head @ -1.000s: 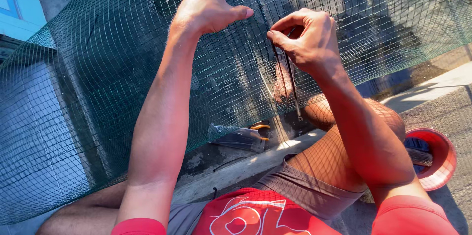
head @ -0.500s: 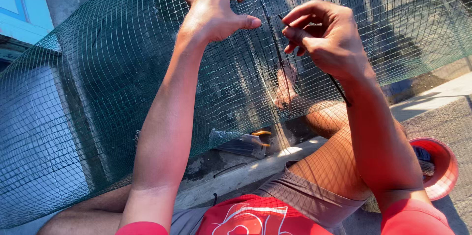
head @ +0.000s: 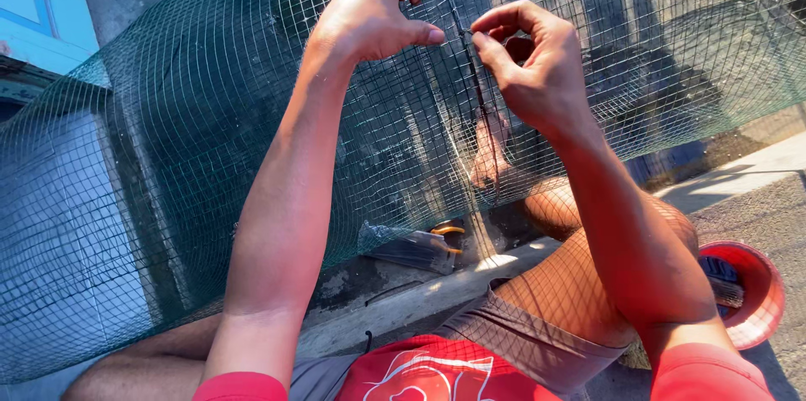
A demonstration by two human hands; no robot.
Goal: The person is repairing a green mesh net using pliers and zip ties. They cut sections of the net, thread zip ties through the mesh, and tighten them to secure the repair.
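While the left hand (head: 369,10) spreads flat on the mesh (head: 168,166), right hand (head: 529,61) pinches what's prob. thin wire (head: 480,107): light, springy, sharp-ended; grip near seam.

A single head-worn camera looked down and forward along the person's own arms, close to both hands, which filled the upper middle of the view. It faced a curved sheet of green wire mesh (head: 193,157) rising before the seated person, with the knees and the concrete ground (head: 756,174) below and to the right.
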